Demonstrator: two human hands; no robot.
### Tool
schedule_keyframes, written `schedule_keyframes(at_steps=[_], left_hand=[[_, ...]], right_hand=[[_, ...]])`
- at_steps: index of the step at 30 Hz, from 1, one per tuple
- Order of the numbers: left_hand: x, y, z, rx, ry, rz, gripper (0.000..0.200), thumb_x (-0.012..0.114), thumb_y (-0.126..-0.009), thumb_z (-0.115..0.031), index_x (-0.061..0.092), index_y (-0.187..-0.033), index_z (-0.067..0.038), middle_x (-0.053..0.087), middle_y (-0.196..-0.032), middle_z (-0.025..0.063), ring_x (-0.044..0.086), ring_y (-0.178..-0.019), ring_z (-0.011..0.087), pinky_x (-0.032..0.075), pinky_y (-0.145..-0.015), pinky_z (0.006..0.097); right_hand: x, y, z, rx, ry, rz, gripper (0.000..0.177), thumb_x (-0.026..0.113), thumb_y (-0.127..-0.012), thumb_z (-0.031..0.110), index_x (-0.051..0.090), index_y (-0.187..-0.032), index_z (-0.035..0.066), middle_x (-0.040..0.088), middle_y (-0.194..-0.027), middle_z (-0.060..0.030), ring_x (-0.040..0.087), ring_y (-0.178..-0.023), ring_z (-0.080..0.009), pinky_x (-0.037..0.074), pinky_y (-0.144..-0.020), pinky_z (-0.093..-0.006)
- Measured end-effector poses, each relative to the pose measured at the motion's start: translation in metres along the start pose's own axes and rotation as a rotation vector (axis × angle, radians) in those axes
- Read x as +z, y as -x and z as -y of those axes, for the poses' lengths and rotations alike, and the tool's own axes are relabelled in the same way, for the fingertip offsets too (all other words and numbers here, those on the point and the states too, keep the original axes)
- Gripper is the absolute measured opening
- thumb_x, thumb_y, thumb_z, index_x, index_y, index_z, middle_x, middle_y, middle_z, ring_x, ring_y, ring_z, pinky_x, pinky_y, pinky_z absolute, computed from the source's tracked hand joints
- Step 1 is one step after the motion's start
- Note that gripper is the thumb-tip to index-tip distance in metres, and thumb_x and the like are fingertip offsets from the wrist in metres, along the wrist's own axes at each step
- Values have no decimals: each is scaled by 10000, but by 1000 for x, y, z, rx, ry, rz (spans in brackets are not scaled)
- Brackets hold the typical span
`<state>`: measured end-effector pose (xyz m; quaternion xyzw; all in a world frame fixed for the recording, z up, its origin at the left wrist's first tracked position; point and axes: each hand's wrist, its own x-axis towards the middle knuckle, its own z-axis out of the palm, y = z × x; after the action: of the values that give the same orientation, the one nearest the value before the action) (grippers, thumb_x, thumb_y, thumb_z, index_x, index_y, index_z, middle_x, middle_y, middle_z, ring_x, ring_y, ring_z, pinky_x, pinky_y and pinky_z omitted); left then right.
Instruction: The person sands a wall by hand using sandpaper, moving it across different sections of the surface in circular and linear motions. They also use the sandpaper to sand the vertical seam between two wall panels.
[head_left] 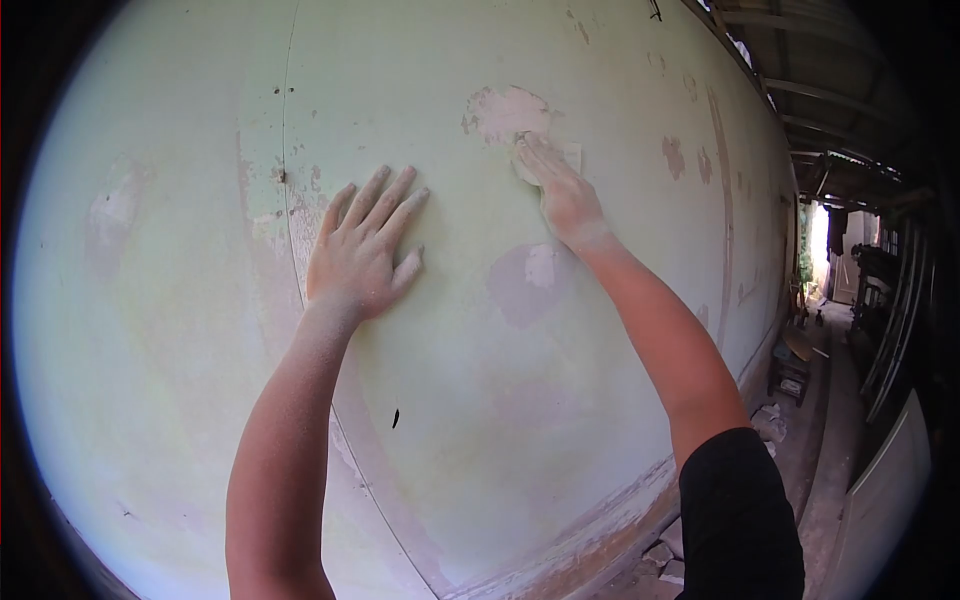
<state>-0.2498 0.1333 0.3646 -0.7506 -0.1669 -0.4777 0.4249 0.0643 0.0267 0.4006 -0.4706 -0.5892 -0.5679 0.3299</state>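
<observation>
My left hand point(362, 250) lies flat against the pale green wall point(440, 350), fingers spread and dusted with powder. It rests just right of a thin vertical seam in the wall and holds nothing. Higher up and to the right, my right hand point(565, 195) presses a pale piece of sandpaper point(573, 156) to the wall. Most of that sheet is hidden under the palm; a corner shows beside the fingers. The fingertips touch the lower edge of a whitish filler patch point(510, 112). Below that hand is a greyish patch point(520, 285) with a lighter spot.
Rubble point(668, 555) lies along the wall's foot at lower right. A narrow passage point(825, 400) runs back on the right, with a small stool point(790, 370) beside the wall. A pale panel point(885, 500) leans at the far right under roof beams.
</observation>
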Motion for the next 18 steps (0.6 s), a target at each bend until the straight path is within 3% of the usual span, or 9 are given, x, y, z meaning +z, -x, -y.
schedule_keyframes(at_steps=[2,3,5,7,9,10,12,16,18], left_hand=[[-1,0,-1,0,-2,6,658,533,-965,-396,402,-1597,-271,283,-1722,-52,236,-1592,178,169,-1326,458],[-1,-1,0,1,-4,-2,658,533,-965,-396,402,-1597,-271,283,-1722,-52,236,-1592,178,169,-1326,458],[-1,-2,-1,2,7,13,653,537,-962,-389,411,-1591,-263,282,-1723,-49,241,-1590,183,170,-1325,461],[-3,-3,-2,1,12,6,657,543,-956,-386,416,-1588,-261,282,-1723,-49,242,-1590,185,171,-1323,463],[-3,-3,-2,15,17,-3,660,549,-950,-383,420,-1585,-258,283,-1724,-48,242,-1591,187,173,-1321,464],[-3,-2,-2,8,10,7,666,555,-942,-381,422,-1583,-256,283,-1724,-49,243,-1591,188,175,-1319,465],[-2,-4,-3,8,3,12,672,562,-935,-379,424,-1580,-253,283,-1724,-50,244,-1590,189,177,-1317,467],[-3,-3,-3,1,7,17,670,572,-924,-368,439,-1570,-248,291,-1720,-51,246,-1590,190,181,-1315,468],[-2,-3,-3,-7,17,19,663,573,-924,-365,447,-1564,-247,295,-1718,-50,248,-1589,190,181,-1315,468]], right_hand=[[0,-8,-29,348,245,-93,540,423,-995,-12,524,-1516,86,480,-1602,-135,465,-1467,-330,440,-1183,-440],[-9,-16,-25,345,250,-100,540,423,-995,-12,524,-1516,86,480,-1602,-135,465,-1467,-330,440,-1183,-440],[-29,-38,-4,684,63,89,516,431,-994,-8,523,-1498,60,475,-1600,-150,456,-1468,-348,437,-1182,-448],[-2,-33,4,442,108,-92,493,429,-998,1,528,-1480,43,469,-1600,-161,454,-1465,-362,436,-1182,-448],[9,-23,24,243,110,-54,491,424,-1005,11,523,-1484,44,459,-1609,-157,455,-1465,-364,436,-1184,-443],[8,-13,24,246,124,-65,491,424,-1005,11,523,-1484,44,459,-1609,-157,455,-1465,-364,436,-1184,-443],[9,1,21,-21,77,10,505,423,-1001,6,512,-1497,41,457,-1608,-162,453,-1466,-366,447,-1177,-438],[-14,-1,-31,110,123,81,533,428,-991,-1,498,-1517,47,477,-1594,-157,473,-1448,-369,463,-1158,-442],[-27,-16,-45,518,120,99,548,444,-986,3,493,-1529,57,502,-1568,-177,502,-1420,-373,477,-1137,-445]])
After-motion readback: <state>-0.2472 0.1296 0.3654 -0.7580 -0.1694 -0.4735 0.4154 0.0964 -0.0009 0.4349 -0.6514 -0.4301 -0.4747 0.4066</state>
